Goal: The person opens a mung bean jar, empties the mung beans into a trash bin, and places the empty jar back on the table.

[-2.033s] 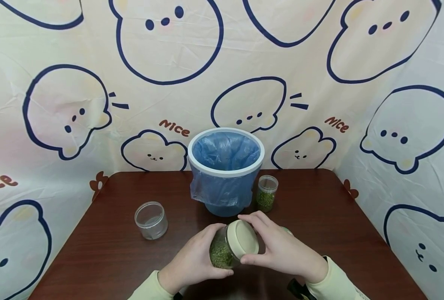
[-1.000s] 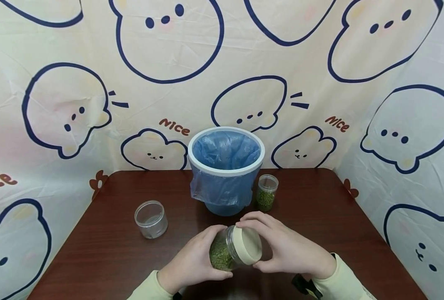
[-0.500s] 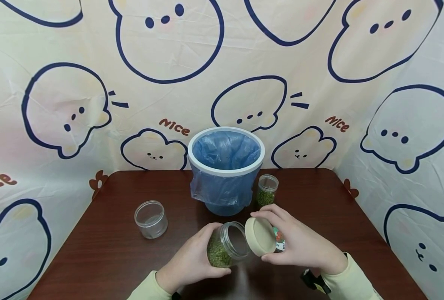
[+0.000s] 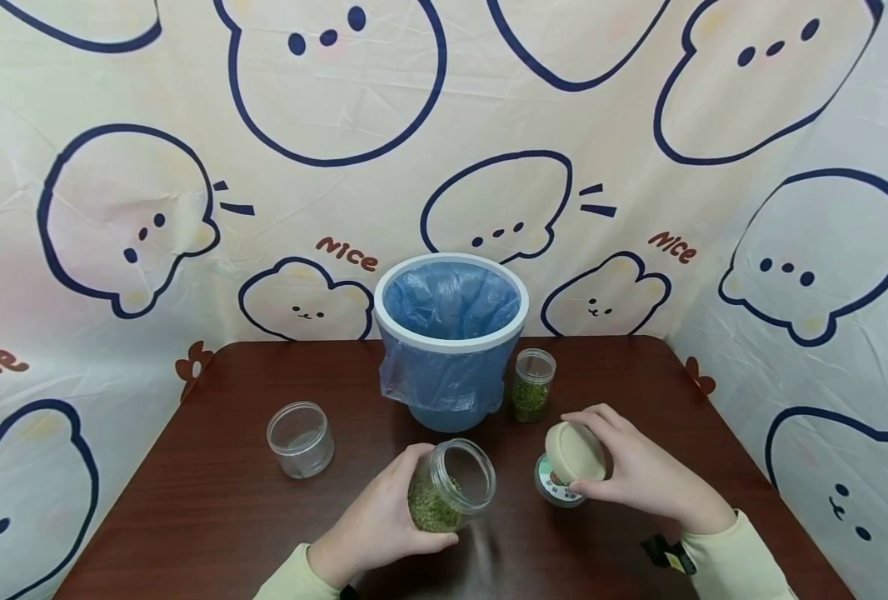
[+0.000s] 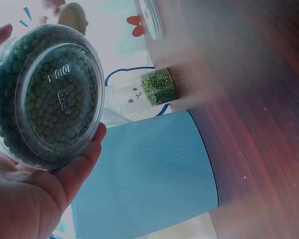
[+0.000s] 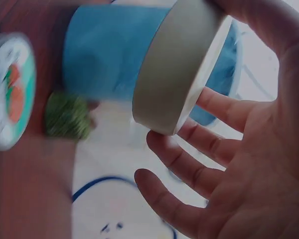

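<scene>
My left hand [image 4: 380,517] grips a clear jar [image 4: 451,487] of green mung beans, its uncovered mouth tilted to the right. In the left wrist view the ridged bottom of the jar [image 5: 60,99] faces the camera, beans showing through. The cream lid [image 4: 575,452] is off the jar; my right hand [image 4: 635,471] holds it by its edge between thumb and fingers. Just beneath that lid, a round container with a green and white printed top [image 4: 560,486] sits on the table, partly covered by the lid in the head view.
A blue bin [image 4: 451,375] with a white rim and blue liner stands at the back. Right of it is a small clear jar [image 4: 532,387] part filled with green beans. A clear jar without a lid [image 4: 301,442] stands on the left of the brown table [image 4: 212,500].
The cream lid has come off the bean jar. My right hand has carried it to the right, over the printed container. The left hand and jar have barely moved.
</scene>
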The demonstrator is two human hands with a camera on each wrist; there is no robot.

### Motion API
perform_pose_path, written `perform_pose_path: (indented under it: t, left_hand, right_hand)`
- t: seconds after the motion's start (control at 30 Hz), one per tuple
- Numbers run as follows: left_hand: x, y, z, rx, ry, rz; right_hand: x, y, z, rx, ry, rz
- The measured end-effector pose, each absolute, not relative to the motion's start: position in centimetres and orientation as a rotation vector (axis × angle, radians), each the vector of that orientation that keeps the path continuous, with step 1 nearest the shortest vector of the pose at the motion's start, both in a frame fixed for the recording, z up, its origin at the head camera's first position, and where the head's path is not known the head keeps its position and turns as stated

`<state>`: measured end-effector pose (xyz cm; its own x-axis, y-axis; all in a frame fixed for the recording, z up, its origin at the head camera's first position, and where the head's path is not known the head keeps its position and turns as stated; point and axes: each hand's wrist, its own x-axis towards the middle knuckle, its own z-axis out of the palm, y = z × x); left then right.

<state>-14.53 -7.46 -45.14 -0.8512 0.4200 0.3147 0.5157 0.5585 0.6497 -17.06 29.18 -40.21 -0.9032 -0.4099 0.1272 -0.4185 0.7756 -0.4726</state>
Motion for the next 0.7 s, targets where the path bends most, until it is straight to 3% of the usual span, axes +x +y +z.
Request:
perform_pose_path:
  t: [0.7]
  left_hand:
    - [-14.1,-7.7,-45.1,-0.759,-2.659,-1.175]
  right_hand:
    - [-20.1,35.1,-45.0,0.418,-3.152,0.681]
